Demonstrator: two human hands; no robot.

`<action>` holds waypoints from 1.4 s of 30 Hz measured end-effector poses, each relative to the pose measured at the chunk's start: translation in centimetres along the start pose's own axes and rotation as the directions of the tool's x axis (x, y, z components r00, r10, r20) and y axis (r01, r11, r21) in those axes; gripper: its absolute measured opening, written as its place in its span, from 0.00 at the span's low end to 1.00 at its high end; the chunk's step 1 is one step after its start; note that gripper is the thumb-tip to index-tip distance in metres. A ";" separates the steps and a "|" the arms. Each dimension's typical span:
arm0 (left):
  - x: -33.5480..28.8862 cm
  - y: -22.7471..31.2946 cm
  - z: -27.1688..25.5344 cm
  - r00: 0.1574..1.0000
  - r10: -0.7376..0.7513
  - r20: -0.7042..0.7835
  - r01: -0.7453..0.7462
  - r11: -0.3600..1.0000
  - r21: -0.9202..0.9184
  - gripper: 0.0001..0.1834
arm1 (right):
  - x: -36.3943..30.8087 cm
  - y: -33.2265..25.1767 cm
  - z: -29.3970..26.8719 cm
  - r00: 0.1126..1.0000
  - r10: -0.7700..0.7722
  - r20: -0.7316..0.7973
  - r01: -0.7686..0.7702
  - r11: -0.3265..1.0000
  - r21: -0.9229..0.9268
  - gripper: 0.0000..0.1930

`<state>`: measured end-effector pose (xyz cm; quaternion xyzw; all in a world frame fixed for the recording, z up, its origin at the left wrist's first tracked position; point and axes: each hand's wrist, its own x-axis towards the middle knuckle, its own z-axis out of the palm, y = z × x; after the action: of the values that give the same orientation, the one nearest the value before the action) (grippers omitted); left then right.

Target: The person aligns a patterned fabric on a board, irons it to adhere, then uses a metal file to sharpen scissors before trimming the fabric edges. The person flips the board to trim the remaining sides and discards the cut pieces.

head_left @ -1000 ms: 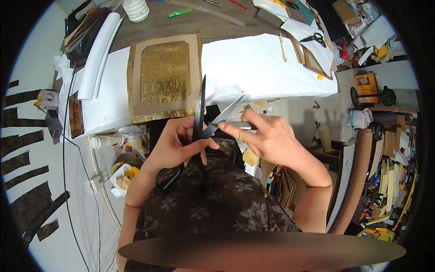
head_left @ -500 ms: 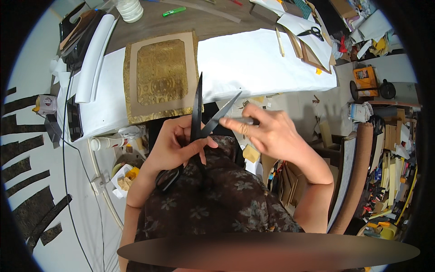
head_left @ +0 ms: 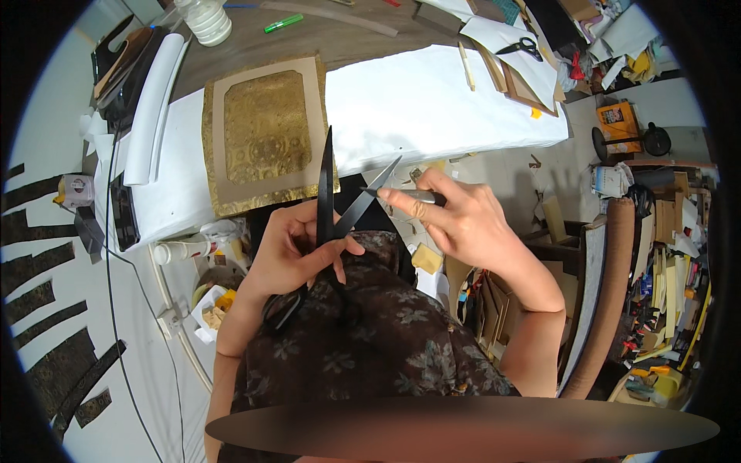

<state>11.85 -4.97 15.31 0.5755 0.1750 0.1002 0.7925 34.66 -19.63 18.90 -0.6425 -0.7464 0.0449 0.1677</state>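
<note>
My left hand (head_left: 289, 251) grips large black scissors (head_left: 328, 181) around the pivot, over my lap. The blades are spread into a V and point away from me, while the dark handles hang below the hand. My right hand (head_left: 455, 212) pinches a slim grey tool (head_left: 429, 197) with a dark tip. That tip lies at the right-hand blade, partway along its edge; whether it touches is hard to tell. The tool's exact kind is unclear. Beyond the left hand, a tan card frame (head_left: 312, 100) lies on gold patterned material (head_left: 266, 127), on white-covered tabletop.
A white paper roll (head_left: 153, 112) lies at the left of the table. At the far right are small black scissors (head_left: 521, 49) on paper. A green pen-like item (head_left: 283, 23) and plastic bottle (head_left: 204, 21) stand farther back. A brown roll (head_left: 606, 285) leans at right.
The tip of the grey tool now shows dark against the scissor blade. Both hands keep nearly the same pose, and the whole view has shifted slightly.
</note>
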 end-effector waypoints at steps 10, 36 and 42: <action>0.0 0.2 0.3 1.000 -0.010 -0.005 0.010 0.999 0.039 0.08 | -0.5 0.3 -0.5 0.999 0.045 -0.003 -0.045 0.999 0.017 0.35; 0.4 -0.3 0.9 0.997 0.023 0.070 -0.024 0.999 0.021 0.08 | -2.5 1.6 -1.0 0.964 0.245 -0.102 -0.241 0.969 0.049 0.38; 0.9 -0.1 0.9 0.998 -0.045 0.055 0.044 0.999 0.021 0.07 | -3.2 3.0 -0.4 0.945 0.289 -0.152 -0.286 0.957 0.043 0.33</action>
<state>13.02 -5.49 15.36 0.5819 0.1668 0.0650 0.7933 37.96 -22.26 17.84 -0.7441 -0.6289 0.0261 0.2240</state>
